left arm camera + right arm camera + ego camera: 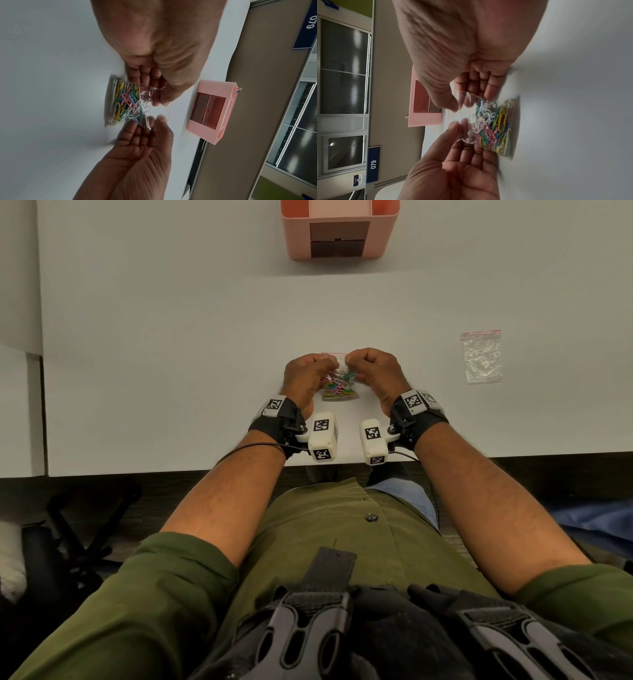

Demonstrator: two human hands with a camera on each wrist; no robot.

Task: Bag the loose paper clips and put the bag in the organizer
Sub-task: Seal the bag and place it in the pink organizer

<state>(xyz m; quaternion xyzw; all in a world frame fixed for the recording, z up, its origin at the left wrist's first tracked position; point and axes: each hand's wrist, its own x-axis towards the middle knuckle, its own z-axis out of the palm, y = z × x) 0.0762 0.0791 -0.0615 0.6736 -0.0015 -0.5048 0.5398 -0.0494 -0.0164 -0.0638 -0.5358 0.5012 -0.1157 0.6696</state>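
Clips (337,386) already in bag (338,395), upright on desk (171,354); left hand (303,378) and right hand (375,373) pinch its mouth. Left: seal, carry to organizer (339,231)

Your clips (337,386) are a mix of yellow, pink, green, blue and white inside a clear bag (154,108) with a thin red line at its mouth. The organizer (339,231) is pink with brown drawers. The worktop (171,337) is white. Your wrist tags (321,426) carry black-and-white squares.
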